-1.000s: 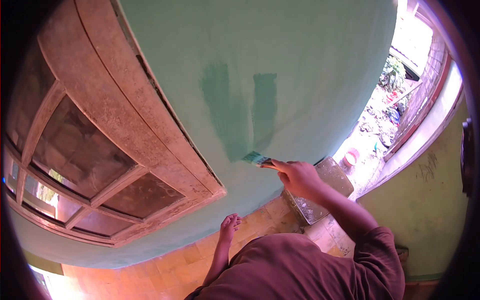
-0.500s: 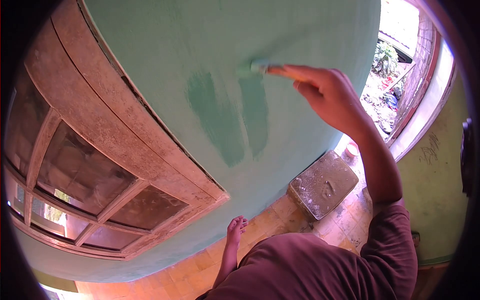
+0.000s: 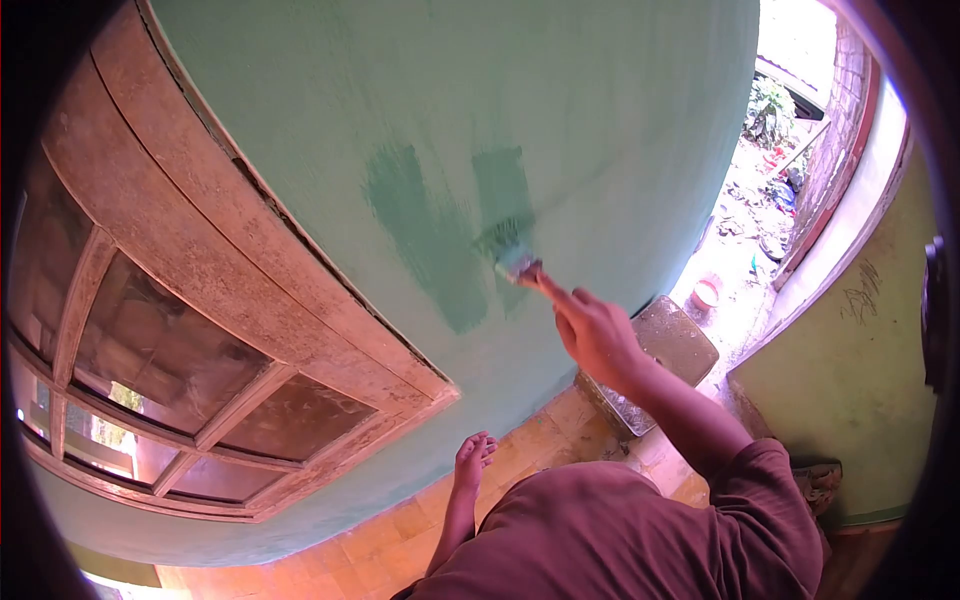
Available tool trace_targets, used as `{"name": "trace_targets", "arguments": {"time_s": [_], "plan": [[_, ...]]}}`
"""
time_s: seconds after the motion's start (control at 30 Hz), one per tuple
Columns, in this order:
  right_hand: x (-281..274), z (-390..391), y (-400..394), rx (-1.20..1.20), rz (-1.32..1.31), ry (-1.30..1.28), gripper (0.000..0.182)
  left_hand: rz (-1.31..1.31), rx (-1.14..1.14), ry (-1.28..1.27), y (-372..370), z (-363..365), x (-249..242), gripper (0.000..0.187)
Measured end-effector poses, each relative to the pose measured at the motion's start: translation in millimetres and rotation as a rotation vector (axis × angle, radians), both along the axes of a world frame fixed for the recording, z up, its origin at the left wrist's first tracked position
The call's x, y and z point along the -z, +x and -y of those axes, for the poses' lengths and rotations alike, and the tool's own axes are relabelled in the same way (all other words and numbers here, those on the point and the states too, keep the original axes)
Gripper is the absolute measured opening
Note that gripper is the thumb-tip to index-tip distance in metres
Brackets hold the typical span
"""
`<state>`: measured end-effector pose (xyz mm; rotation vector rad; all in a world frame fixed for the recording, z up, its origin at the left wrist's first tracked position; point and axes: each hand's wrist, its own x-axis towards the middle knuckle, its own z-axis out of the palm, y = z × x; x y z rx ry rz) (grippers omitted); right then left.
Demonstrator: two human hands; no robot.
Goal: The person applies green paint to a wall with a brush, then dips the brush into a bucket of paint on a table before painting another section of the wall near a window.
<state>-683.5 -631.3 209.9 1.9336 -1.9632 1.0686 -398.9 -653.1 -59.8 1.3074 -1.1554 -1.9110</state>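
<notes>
My right hand (image 3: 598, 337) is closed round the handle of a paintbrush (image 3: 516, 258). The bristles press on the green wall (image 3: 620, 90), over the right one of two darker, wet-looking paint patches. A second darker patch (image 3: 428, 240) lies just left of the brush. Low in the view, my left hand (image 3: 475, 455) hangs beside my body with its fingers loosely curled. It appears to hold nothing and is apart from the wall.
A wood-framed window (image 3: 190, 330) takes up the left side. Below the wall stands a patterned, paint-spotted box-like stool (image 3: 668, 340) on the tiled floor (image 3: 400, 530). A small reddish pot (image 3: 705, 294) sits near the bright doorway at right.
My right hand has brought the brush down along the wall, from the top of the right patch to its middle. My left hand has stayed in place.
</notes>
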Motion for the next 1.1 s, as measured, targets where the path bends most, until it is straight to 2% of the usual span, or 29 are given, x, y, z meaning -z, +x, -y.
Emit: {"name": "trace_targets", "arguments": {"time_s": [0.13, 0.27, 0.37, 0.43, 0.57, 0.63, 0.73, 0.9, 1.1], "plan": [[19.6, -9.9, 4.2, -0.019, 0.017, 0.256, 0.043, 0.018, 0.041, -0.009, -2.5, -0.3, -5.6, 0.03], [-13.1, -7.7, 3.1, -0.109, 0.025, 0.407, 0.037, 0.015, 0.05, -0.027, -6.7, 2.4, -10.2, 0.03], [-52.4, 1.6, 0.1, -0.147, 0.076, 0.339, 0.037, -0.007, 0.061, -0.027, -11.7, 3.8, -12.0, 0.03], [-89.3, 6.6, -5.4, -0.177, 0.043, 0.068, 0.036, -0.003, 0.064, -0.016, -11.6, 2.7, -10.1, 0.031], [-144.1, 3.8, -4.0, -0.17, 0.005, -0.078, 0.039, -0.013, 0.052, -0.015, -8.5, 2.9, -2.9, 0.031], [-161.0, 4.9, 1.2, -0.18, 0.094, -0.426, 0.042, 0.011, 0.028, -0.012, -7.6, -0.5, -2.9, 0.031], [-178.6, 5.3, 9.4, -0.146, 0.038, -0.473, 0.045, 0.01, 0.026, -0.007, -6.1, -1.4, -2.5, 0.031], [-122.4, 26.6, 28.0, -0.169, 0.03, -0.291, 0.053, -0.002, 0.013, -0.013, -3.1, -1.0, -2.9, 0.031], [-42.6, 8.8, 41.1, -0.14, 0.016, -0.018, 0.057, -0.003, 0.019, 0.007, 2.7, -4.1, -0.2, 0.027]]}}
